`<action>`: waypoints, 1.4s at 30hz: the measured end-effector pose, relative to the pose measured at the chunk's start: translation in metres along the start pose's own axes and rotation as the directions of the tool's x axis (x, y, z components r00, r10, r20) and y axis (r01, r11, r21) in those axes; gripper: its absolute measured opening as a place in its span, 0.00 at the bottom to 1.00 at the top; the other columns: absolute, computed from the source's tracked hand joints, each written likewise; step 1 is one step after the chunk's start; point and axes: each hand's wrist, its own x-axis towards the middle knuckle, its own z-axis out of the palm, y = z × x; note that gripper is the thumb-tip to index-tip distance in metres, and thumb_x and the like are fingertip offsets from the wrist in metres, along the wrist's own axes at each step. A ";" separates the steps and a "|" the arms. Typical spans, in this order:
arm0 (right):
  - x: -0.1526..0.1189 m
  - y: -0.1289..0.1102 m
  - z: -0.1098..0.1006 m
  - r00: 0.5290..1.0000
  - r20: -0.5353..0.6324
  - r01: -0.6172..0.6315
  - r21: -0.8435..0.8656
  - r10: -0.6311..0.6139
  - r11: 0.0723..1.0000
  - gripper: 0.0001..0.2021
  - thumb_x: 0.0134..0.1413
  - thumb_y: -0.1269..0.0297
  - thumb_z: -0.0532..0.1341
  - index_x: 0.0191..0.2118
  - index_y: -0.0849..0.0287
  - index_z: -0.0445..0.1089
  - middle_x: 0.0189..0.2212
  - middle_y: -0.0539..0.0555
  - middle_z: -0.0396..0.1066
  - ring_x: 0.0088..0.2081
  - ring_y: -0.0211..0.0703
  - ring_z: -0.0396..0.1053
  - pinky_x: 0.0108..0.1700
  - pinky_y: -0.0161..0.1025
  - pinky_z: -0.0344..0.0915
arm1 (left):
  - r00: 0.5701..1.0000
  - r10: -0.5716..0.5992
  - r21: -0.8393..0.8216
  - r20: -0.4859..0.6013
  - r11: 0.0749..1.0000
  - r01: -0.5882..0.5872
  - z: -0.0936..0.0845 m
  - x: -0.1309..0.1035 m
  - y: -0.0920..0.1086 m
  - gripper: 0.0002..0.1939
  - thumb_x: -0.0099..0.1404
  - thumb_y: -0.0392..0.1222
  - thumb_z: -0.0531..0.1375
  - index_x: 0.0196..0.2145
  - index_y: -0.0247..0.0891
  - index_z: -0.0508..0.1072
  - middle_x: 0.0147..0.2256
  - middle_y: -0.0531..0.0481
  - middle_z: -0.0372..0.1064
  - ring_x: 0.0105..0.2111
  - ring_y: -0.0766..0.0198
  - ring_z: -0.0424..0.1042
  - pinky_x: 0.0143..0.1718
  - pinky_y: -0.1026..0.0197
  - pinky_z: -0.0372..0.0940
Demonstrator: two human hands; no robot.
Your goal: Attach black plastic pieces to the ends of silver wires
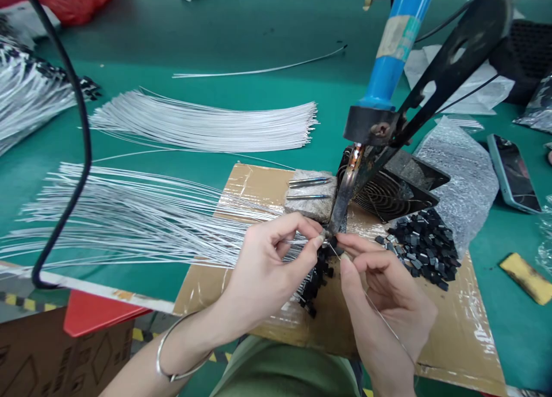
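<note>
A blue-handled soldering iron (pixel 387 64) is held in a black metal stand, its tip pointing down over the cardboard. Just under the tip, my left hand (pixel 280 259) pinches something too small to make out between thumb and forefinger. My right hand (pixel 383 299) is closed on a thin wire (pixel 388 326) that runs down across its palm. The fingertips of both hands nearly meet. Beneath and left of them lie many white wires (pixel 172 224) with black connectors (pixel 313 288) at their right ends. Loose black connectors (pixel 425 245) form a pile to the right.
Behind the iron is a black fan (pixel 388 190). A block (pixel 311 196) with metal pins sits on the cardboard (pixel 466 328). Farther back lies a white wire bundle (pixel 207 124). A phone (pixel 514 173) and yellow sponge (pixel 526 277) are at right; a black cable (pixel 84 127) crosses the left.
</note>
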 end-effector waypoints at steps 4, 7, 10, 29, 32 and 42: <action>0.000 0.000 0.000 1.000 0.001 0.006 0.000 -0.006 1.000 0.08 0.61 0.73 0.67 0.32 0.55 0.72 0.47 0.54 0.83 0.50 0.43 0.81 0.53 0.37 0.75 | 1.000 0.009 0.009 0.001 1.000 -0.009 0.000 0.001 0.000 0.06 0.63 0.35 0.62 0.28 0.37 0.76 0.31 0.49 0.80 0.31 0.63 0.75 0.28 0.64 0.64; 0.001 0.003 0.000 0.999 0.013 0.034 -0.005 -0.034 0.999 0.08 0.61 0.74 0.66 0.32 0.55 0.72 0.47 0.52 0.83 0.50 0.40 0.81 0.54 0.35 0.74 | 1.000 0.020 0.010 -0.001 1.000 -0.020 0.001 0.001 0.000 0.06 0.63 0.35 0.62 0.28 0.36 0.76 0.31 0.49 0.80 0.31 0.64 0.74 0.29 0.65 0.65; 0.001 0.005 0.000 0.998 0.001 0.063 -0.033 -0.063 0.997 0.09 0.61 0.75 0.66 0.32 0.55 0.72 0.47 0.52 0.83 0.49 0.39 0.81 0.54 0.34 0.74 | 0.999 0.032 0.015 -0.001 0.999 -0.032 0.001 0.002 -0.001 0.06 0.62 0.34 0.62 0.28 0.36 0.76 0.31 0.50 0.80 0.30 0.65 0.74 0.29 0.65 0.64; 0.000 0.005 0.001 0.983 0.012 0.185 -0.116 -0.184 0.976 0.08 0.60 0.77 0.66 0.34 0.56 0.72 0.45 0.55 0.82 0.48 0.42 0.81 0.53 0.37 0.76 | 0.996 0.086 0.032 -0.023 0.996 -0.086 0.001 -0.001 -0.002 0.06 0.63 0.33 0.62 0.28 0.37 0.77 0.31 0.51 0.82 0.31 0.65 0.77 0.28 0.67 0.66; -0.001 0.005 0.002 0.982 0.014 0.187 -0.118 -0.187 0.975 0.08 0.60 0.77 0.66 0.34 0.56 0.72 0.46 0.54 0.82 0.49 0.42 0.81 0.53 0.37 0.76 | 0.995 0.095 0.025 -0.029 0.995 -0.094 0.001 0.000 -0.003 0.06 0.63 0.33 0.62 0.28 0.37 0.77 0.32 0.51 0.82 0.31 0.65 0.78 0.28 0.67 0.66; -0.001 0.005 0.002 0.977 0.015 0.213 -0.103 -0.212 0.972 0.09 0.59 0.78 0.66 0.35 0.56 0.73 0.45 0.54 0.82 0.48 0.41 0.81 0.53 0.37 0.75 | 0.993 0.116 0.037 -0.038 0.993 -0.115 0.000 -0.002 -0.003 0.07 0.63 0.32 0.62 0.28 0.37 0.77 0.31 0.51 0.82 0.31 0.65 0.78 0.27 0.68 0.66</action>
